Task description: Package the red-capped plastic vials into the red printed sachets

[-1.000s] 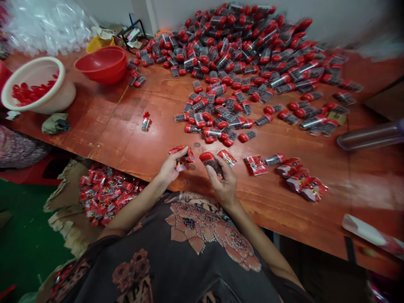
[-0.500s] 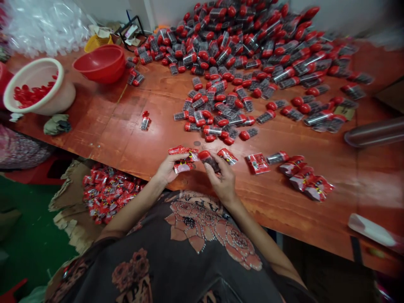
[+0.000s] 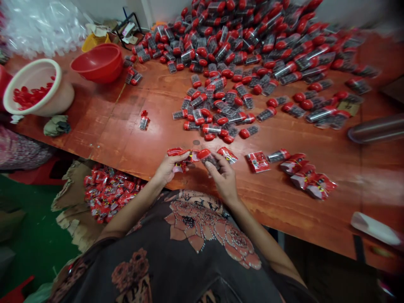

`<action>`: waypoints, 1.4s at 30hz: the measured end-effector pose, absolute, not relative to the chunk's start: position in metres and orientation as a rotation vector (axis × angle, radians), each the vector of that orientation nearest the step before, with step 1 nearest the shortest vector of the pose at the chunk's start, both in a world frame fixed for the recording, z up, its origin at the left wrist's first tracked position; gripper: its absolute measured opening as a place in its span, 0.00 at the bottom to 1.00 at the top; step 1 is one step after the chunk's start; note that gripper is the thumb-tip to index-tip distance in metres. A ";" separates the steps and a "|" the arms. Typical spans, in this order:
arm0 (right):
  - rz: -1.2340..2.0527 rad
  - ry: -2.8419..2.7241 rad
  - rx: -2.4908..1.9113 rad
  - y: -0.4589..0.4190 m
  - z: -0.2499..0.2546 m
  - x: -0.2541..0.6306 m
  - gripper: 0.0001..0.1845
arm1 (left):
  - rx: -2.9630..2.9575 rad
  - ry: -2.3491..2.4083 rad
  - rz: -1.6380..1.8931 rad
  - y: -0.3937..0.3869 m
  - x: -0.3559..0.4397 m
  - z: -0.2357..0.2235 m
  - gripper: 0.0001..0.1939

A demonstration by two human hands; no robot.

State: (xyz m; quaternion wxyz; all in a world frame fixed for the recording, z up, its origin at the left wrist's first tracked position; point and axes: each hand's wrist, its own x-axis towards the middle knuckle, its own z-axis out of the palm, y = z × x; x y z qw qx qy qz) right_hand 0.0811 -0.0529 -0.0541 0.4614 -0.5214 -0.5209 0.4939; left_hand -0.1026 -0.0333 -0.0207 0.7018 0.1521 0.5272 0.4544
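Observation:
My left hand [image 3: 170,167] is closed on a red printed packet [image 3: 179,154] near the table's front edge. In my right hand [image 3: 224,179] is a clear tube with a red cap [image 3: 205,154] and dark contents. The capped end points left and meets the packet's edge; whether it is inside the packet I cannot tell. Just beyond my right fingers lies another red packet [image 3: 227,154]. Farther right are a flat red packet [image 3: 258,161], a capped tube [image 3: 277,155] and several filled red packets [image 3: 311,179].
A large heap of red-capped tubes [image 3: 221,54] covers the back of the table [image 3: 120,139]. On the left stand a white bowl [image 3: 58,94] of red caps and a red bowl [image 3: 97,67]. Below the edge, filled packets [image 3: 109,191] lie on cardboard. A white scoop-like piece [image 3: 375,228] rests at right.
My left fingers have shifted slightly on the packet, and its lower part looks more folded. The tube stays in my right hand near the packet. The whole view has moved a little.

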 end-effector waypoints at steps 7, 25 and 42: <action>1.238 -1.259 -1.282 -0.052 -0.057 0.083 0.22 | 0.383 1.193 0.970 -0.033 -0.104 -0.018 0.08; 1.276 -1.183 -1.286 -0.061 -0.048 0.083 0.21 | 0.292 1.211 1.072 -0.034 -0.105 -0.020 0.08; 1.352 -1.128 -1.267 -0.063 -0.043 0.085 0.21 | 0.501 1.256 1.056 -0.036 -0.103 -0.021 0.10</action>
